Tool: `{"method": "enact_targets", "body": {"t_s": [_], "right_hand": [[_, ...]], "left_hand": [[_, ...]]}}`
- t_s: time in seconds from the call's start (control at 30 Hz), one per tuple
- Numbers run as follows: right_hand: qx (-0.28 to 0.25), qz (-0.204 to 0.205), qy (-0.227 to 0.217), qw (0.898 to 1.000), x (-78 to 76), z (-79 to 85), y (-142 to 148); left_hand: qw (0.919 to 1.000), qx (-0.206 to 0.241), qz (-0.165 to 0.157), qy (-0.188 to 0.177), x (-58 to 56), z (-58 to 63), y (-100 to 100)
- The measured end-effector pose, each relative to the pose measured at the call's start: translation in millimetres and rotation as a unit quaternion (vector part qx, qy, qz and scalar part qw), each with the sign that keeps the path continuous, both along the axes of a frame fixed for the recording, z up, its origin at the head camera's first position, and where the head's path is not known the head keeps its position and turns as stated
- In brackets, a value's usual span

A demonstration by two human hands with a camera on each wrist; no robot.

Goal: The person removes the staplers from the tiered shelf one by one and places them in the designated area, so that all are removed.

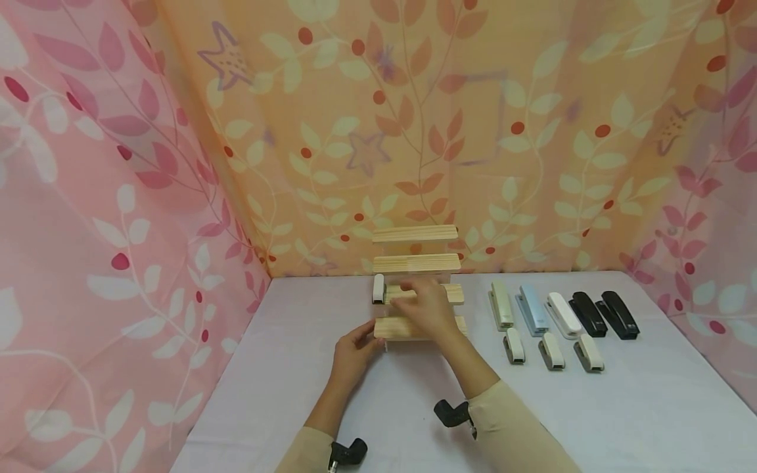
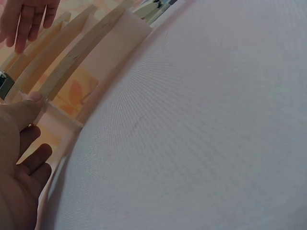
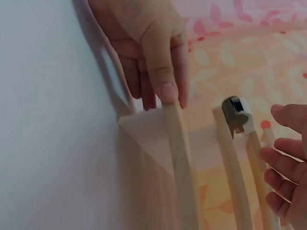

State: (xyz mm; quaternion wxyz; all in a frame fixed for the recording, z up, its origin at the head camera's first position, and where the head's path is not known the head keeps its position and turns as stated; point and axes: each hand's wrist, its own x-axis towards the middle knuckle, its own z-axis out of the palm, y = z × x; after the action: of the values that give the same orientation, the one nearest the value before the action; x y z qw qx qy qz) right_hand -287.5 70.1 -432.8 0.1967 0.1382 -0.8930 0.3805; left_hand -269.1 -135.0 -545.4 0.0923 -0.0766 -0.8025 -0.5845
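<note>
A small tiered display rack (image 1: 416,264) with pale wooden shelves and see-through side panels stands near the back of the table. My left hand (image 1: 351,358) grips the left end of its lowest shelf (image 3: 178,153), thumb on the board and fingers at the side panel. On the second shelf from the bottom, at the left end, sits a small white stapler (image 1: 378,289) with a dark underside. Just right of this stapler, my right hand (image 1: 428,305) hovers over the lower shelves. Its fingers (image 3: 283,163) are loosely bent and hold nothing.
To the right of the rack, two rows of staplers lie on the white cloth (image 1: 284,348). Behind are a pale green (image 1: 501,305), a light blue (image 1: 533,310), a white (image 1: 564,315) and two black ones (image 1: 619,315); small white ones (image 1: 552,351) lie in front. Patterned curtains surround the table.
</note>
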Motion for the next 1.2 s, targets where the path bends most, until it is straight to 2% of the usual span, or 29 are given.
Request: {"method": "enact_targets", "body": {"t_s": [0.5, 0.97, 1.2], "right_hand": [[0.032, -0.041, -0.015, 0.998, -13.3, -21.3, -40], [0.052, -0.091, -0.004, 0.995, -20.6, -25.1, -55], [0.057, -0.080, -0.010, 0.995, -19.0, -22.1, -51]], "left_hand": [[1.0000, 0.003, -0.006, 0.004, -0.4, -2.8, -1], [1.0000, 0.002, -0.010, -0.002, -2.6, -1.7, -2], [1.0000, -0.003, -0.007, 0.004, -3.2, -3.2, -1]]}}
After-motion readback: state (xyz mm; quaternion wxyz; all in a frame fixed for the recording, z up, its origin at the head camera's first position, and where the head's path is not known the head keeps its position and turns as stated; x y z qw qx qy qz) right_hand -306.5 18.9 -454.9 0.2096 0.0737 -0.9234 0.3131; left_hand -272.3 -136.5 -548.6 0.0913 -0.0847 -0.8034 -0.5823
